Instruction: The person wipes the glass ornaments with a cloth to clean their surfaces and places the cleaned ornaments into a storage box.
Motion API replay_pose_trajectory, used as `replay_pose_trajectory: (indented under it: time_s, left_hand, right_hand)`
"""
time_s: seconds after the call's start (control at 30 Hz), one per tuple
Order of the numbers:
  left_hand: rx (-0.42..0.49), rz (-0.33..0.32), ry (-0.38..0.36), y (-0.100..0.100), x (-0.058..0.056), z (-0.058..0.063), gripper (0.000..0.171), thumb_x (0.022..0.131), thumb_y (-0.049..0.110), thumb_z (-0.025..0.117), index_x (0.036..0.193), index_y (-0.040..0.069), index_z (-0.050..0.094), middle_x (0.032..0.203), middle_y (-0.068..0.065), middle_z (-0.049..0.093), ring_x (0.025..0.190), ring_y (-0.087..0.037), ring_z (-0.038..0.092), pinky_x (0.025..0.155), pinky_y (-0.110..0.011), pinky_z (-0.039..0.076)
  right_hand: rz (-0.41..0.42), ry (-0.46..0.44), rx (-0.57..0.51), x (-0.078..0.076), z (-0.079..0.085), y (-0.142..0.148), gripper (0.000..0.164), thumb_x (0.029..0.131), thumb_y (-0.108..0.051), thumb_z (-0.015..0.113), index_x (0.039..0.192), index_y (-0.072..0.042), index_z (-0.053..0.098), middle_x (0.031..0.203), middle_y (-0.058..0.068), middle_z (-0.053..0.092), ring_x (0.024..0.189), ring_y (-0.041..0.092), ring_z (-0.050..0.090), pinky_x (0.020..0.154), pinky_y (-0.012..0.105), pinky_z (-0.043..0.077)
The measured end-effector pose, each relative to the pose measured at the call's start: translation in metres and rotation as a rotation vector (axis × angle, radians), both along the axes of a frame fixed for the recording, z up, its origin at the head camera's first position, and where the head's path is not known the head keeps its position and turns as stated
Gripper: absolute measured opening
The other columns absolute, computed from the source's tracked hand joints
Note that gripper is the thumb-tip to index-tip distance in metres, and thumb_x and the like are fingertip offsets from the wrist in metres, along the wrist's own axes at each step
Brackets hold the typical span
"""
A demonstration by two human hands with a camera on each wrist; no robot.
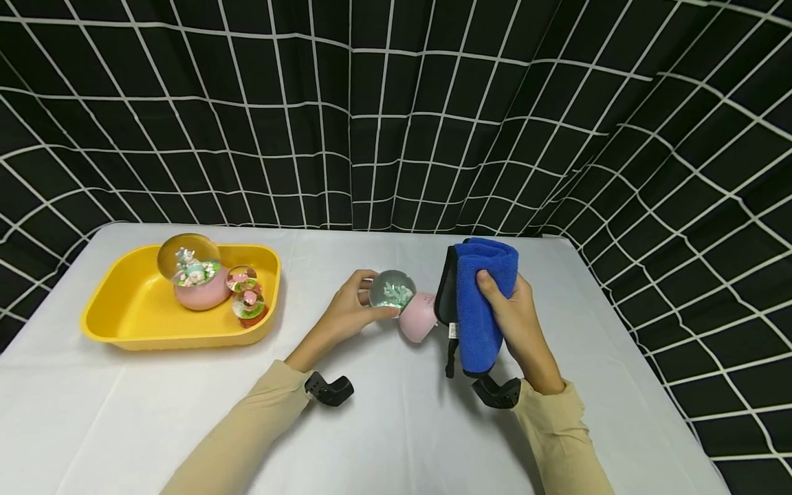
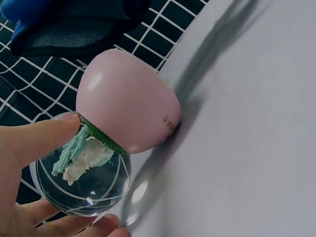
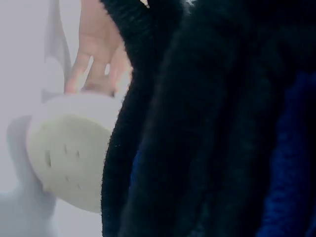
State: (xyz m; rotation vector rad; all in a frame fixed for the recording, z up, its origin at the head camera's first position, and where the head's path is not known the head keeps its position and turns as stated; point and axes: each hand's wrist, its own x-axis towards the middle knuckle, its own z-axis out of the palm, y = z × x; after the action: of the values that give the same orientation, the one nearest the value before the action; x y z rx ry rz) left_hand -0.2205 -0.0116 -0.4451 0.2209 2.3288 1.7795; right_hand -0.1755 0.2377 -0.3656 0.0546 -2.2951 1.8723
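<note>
We see one left hand (image 1: 346,314), fingers curled round one tilted snow globe (image 1: 403,291) over the tabletop (image 1: 383,426); one right hand (image 1: 521,320) grips one folded blue cloth (image 1: 478,320) near its pink base. One yellow tray (image 1: 133,306) holds one large globe (image 1: 196,275), two small globes (image 1: 250,304).

Cloth (image 1: 487,302) right of globe (image 1: 401,297), perhaps touching.

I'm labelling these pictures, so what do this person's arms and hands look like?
The left sleeve and right sleeve are long, plain beige. A black curved gadget sits at each wrist. The left hand and right hand wear no gloves.
</note>
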Motion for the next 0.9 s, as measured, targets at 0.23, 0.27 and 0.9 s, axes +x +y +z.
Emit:
replay_pose_trajectory:
  time_s: [0.23, 0.27, 0.9]
  left_hand:
    - [0.032, -0.035, 0.046, -0.027, 0.014, 0.008, 0.078, 0.076, 0.017, 0.085, 0.141, 0.014, 0.042, 0.142, -0.012, 0.048, 0.121, -0.032, 0.061, 0.100, -0.041, 0.053]
    - [0.029, -0.040, 0.059, -0.030, 0.015, 0.009, 0.079, 0.076, 0.017, 0.085, 0.142, 0.015, 0.041, 0.143, -0.012, 0.047, 0.122, -0.033, 0.060, 0.100, -0.042, 0.053]
    - [-0.226, -0.154, 0.441, -0.064, 0.052, 0.032, 0.079, 0.074, 0.008, 0.086, 0.142, 0.018, 0.047, 0.144, -0.003, 0.049, 0.131, -0.024, 0.051, 0.106, -0.046, 0.049]
  right_hand:
    - [0.014, -0.004, 0.001, 0.001, 0.000, 0.000, 0.022, 0.101, -0.021, 0.055, 0.117, -0.005, 0.057, 0.089, -0.011, 0.065, 0.078, 0.006, 0.065, 0.067, 0.023, 0.057]
    - [0.014, -0.002, 0.004, 0.001, 0.000, 0.000, 0.022, 0.101, -0.020, 0.055, 0.116, -0.004, 0.057, 0.088, -0.011, 0.065, 0.077, 0.006, 0.065, 0.066, 0.023, 0.057]
    - [0.040, 0.029, 0.043, -0.002, -0.005, 0.000, 0.024, 0.101, -0.017, 0.055, 0.120, -0.004, 0.057, 0.092, -0.010, 0.066, 0.079, 0.006, 0.066, 0.068, 0.023, 0.057]
